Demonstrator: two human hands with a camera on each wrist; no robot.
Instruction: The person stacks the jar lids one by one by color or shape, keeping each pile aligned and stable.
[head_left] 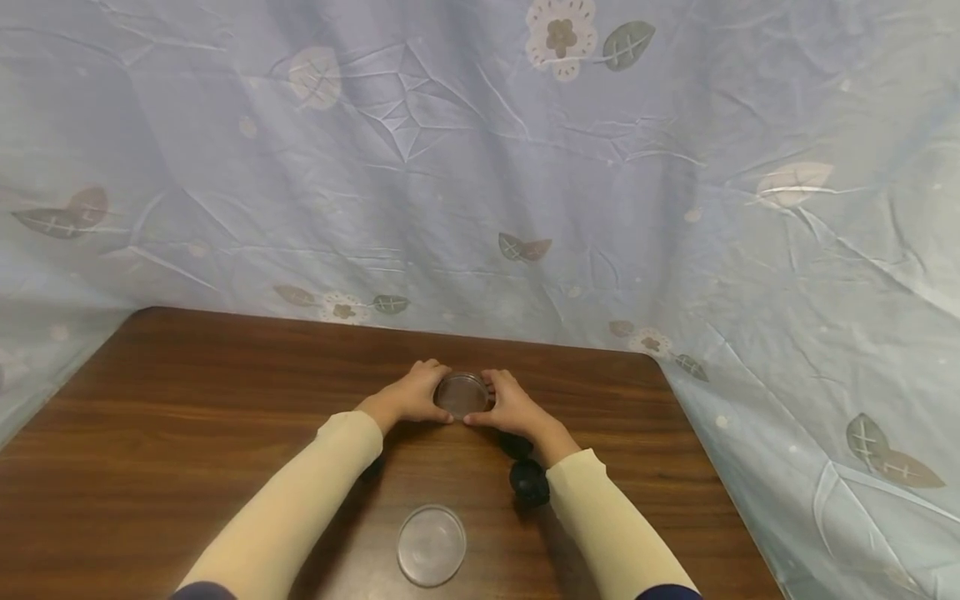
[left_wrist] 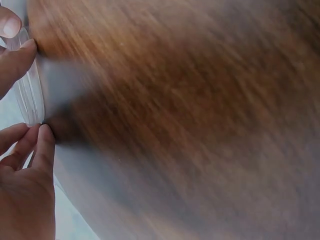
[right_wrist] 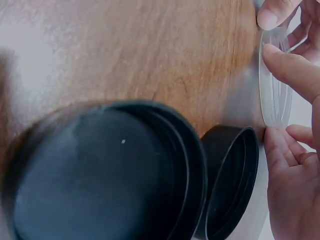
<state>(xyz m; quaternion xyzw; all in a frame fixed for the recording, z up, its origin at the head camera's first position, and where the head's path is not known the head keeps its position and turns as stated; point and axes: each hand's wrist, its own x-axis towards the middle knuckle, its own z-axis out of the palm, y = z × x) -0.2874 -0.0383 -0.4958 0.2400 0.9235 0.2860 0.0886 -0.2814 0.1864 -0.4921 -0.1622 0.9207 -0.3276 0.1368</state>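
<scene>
Both hands hold a clear, shallow round dish (head_left: 462, 397), like a petri dish, near the table's far edge. My left hand (head_left: 412, 395) grips its left rim between thumb and fingers. On the opposite rim my right hand (head_left: 519, 408) does the same, the two thumbs close together at the near side. Seen edge-on in the right wrist view, the dish (right_wrist: 275, 87) sits on or just above the wood; which one I cannot tell. A second clear round dish or lid (head_left: 431, 547) lies nearer on the table, between the forearms.
Two black round caps (head_left: 529, 482) are by the right forearm; in the right wrist view a large open black cap (right_wrist: 90, 175) stands beside a smaller one (right_wrist: 232, 182). Something dark (head_left: 372, 470) shows partly behind the left forearm. Patterned cloth (head_left: 450, 167) hangs behind the brown table (head_left: 187, 400).
</scene>
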